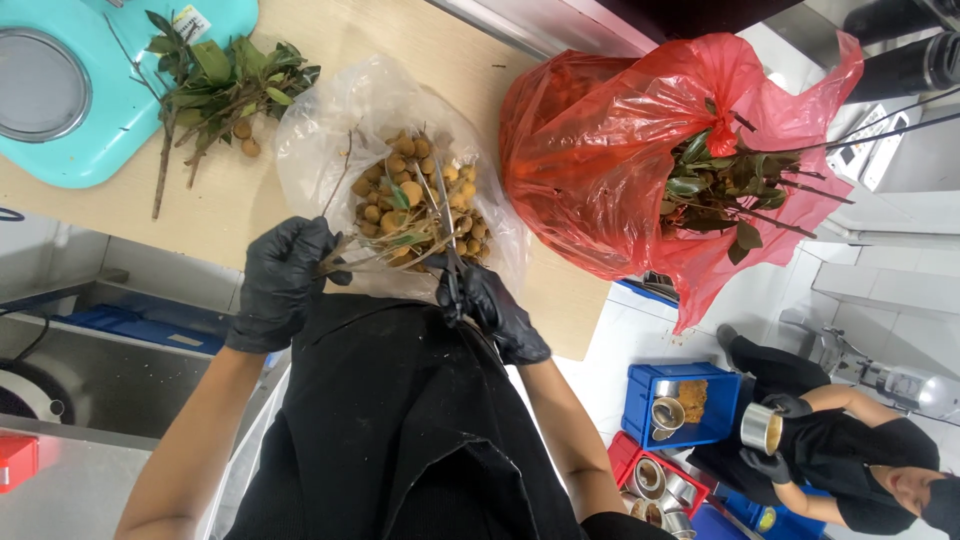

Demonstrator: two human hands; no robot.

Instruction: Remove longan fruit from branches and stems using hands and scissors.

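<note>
Head view: left hand [282, 280] fingers pinch a fruit stem [352, 255] over the clear bag [320, 150]; right hand [492, 308] fingers grip scissors [443, 215] among the fruit, on a wooden surface [230, 200] beside a red bag [590, 160].

Counted two plastic bags on the table: a clear one [330, 130] at about 12 o'clock, a red one [600, 150] at 2. Two gloved hands, left [283, 280] and right [493, 308]. One pair of scissors [445, 225]. One scale [90, 80] at 10. Two blue crates [720, 400], one red [625, 462]. Longans in the clear bag? Too many to count.
</note>
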